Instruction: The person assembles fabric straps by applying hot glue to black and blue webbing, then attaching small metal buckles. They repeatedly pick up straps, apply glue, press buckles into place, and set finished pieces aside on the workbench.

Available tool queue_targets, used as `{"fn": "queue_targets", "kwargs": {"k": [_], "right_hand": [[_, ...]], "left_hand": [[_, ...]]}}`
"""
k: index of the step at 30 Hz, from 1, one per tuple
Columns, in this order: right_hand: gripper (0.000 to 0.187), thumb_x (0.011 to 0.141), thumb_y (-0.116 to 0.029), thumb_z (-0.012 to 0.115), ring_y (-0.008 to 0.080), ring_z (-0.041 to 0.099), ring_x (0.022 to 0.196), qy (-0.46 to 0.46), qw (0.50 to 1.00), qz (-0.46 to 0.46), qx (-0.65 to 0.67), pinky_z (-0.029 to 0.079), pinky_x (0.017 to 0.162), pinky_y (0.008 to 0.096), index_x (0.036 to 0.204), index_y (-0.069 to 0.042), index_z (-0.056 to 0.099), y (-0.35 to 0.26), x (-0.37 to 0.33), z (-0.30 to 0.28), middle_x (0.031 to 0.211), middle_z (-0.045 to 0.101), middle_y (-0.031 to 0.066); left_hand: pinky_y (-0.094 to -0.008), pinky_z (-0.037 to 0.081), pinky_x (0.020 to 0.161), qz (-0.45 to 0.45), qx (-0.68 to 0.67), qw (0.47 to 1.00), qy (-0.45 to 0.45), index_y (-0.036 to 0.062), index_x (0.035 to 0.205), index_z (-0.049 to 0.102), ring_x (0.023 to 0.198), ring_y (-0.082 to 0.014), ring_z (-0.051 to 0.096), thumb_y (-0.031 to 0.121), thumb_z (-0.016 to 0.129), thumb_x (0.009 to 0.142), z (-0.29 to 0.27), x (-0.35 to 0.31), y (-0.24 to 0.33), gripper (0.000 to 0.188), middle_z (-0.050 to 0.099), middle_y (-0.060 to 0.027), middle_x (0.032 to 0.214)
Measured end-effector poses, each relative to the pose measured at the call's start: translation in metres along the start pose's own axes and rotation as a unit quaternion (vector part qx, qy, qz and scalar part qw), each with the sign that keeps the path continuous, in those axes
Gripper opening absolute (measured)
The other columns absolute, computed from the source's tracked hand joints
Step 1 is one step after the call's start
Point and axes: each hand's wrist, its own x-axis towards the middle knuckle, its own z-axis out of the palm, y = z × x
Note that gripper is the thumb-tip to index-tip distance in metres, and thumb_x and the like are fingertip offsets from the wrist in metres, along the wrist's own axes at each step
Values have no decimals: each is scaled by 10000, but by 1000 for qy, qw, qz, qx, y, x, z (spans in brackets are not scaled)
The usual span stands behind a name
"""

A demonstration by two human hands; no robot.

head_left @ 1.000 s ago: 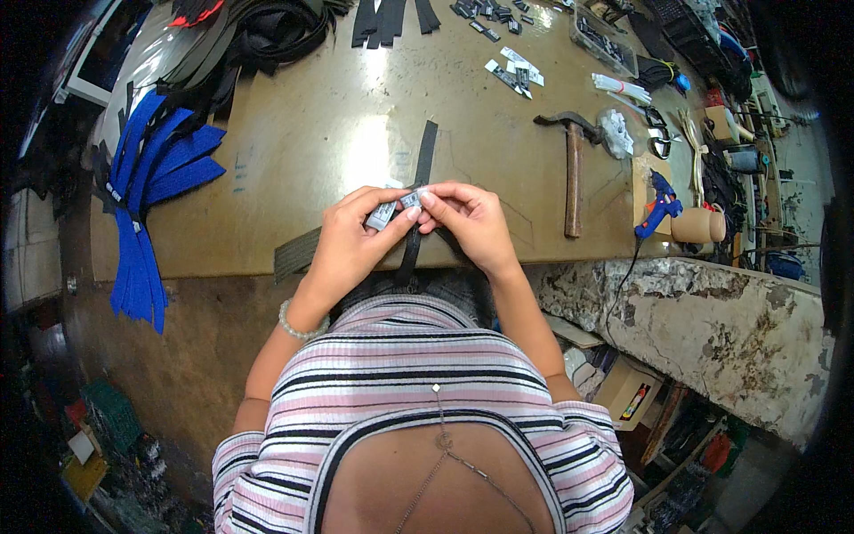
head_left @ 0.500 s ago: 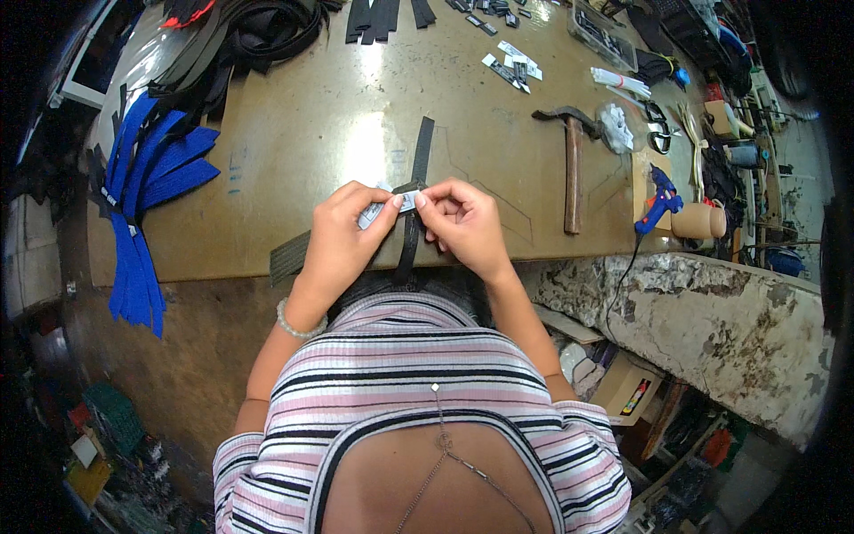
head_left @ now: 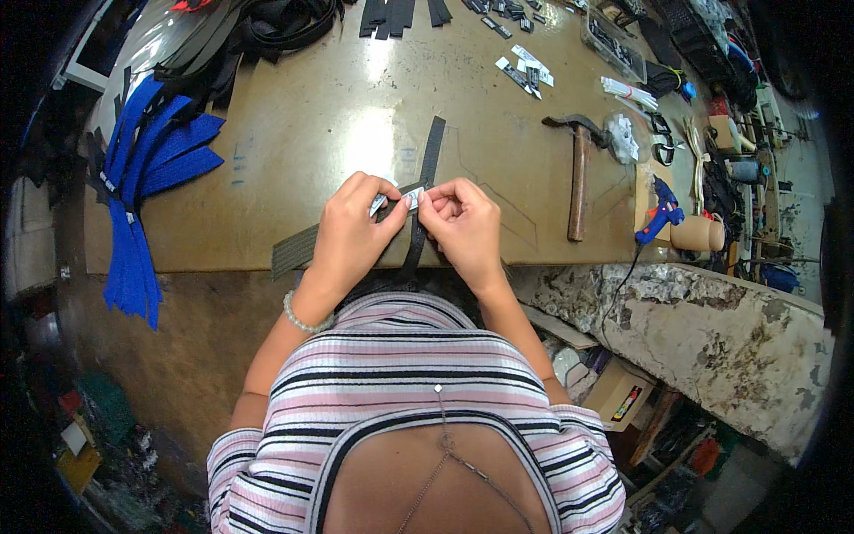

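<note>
Near the table's front edge, my left hand (head_left: 354, 222) and my right hand (head_left: 464, 230) meet with pinched fingertips at a small white printed label (head_left: 413, 198). Part of the label is hidden behind the left fingers. It lies against a dark webbing strap crossing beneath my hands. A narrow black strap (head_left: 431, 147) runs away from me past the fingertips, and its near part hangs toward my lap. The wider grey-green end of a strap (head_left: 296, 253) sticks out left of my left wrist.
Blue webbing strips (head_left: 133, 187) lie bundled at the left, below coiled black webbing (head_left: 280, 27). To the right are a hammer (head_left: 579, 182), a blue glue gun (head_left: 660, 212) with a cord, and a cardboard roll (head_left: 698, 234). Loose labels (head_left: 525, 73) lie farther back.
The view has shifted slightly. Less of the label shows by my left fingers, and dark strap now shows between its white parts. Both hands keep their pinch.
</note>
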Motion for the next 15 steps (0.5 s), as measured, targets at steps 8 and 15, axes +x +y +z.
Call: {"fn": "queue_targets", "kwargs": {"k": [8,15], "right_hand": [[192,870,-69,751,29,527,537,-17,986,112,126,406,461,194,895,-2,574,-9,2,-7,695,573,-9],[217,821,3,721,132,554,669,-166,985,-4,-50,472,599,274,952,-16,549,-25,-17,-36,857,526,56]], "left_hand": [[-376,519,653,44,-1,999,12,45,923,694,762,-286,661,72,725,837,3,-4,-2,95,635,-103,857],[-368,516,636,48,-9,999,12,45,920,692,741,-285,655,76,716,842,2,-5,-1,87,636,-96,856]]}}
